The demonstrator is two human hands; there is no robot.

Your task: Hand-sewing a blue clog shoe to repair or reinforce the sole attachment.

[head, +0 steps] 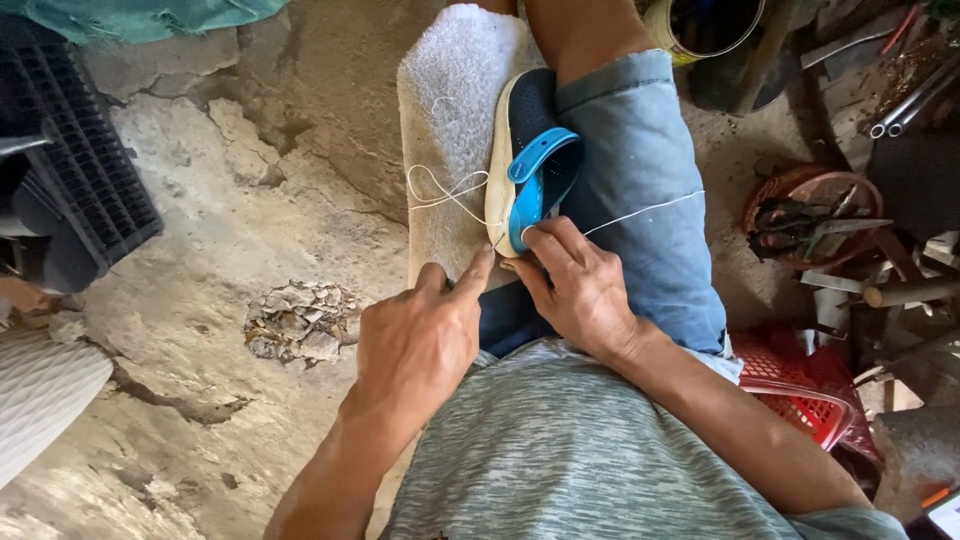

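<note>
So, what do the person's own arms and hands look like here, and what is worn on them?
Both forearms are bare to above the elbow, with no gloves, watch or rings visible on the left hand or the right hand. The grey-and-white heathered knit shirt has short sleeves; one sleeve edge shows at the right upper arm.

**Shoe on the lap, tools to the right**

The shoe (530, 165) lies on a towel (450, 130) over the person's lap. Both hands sit near it: left hand (418, 335) left, right hand (575, 285) right. A thread (640, 210) runs right. A basket of tools (810, 215) stands far right; a crate (85, 170) far left.
</note>
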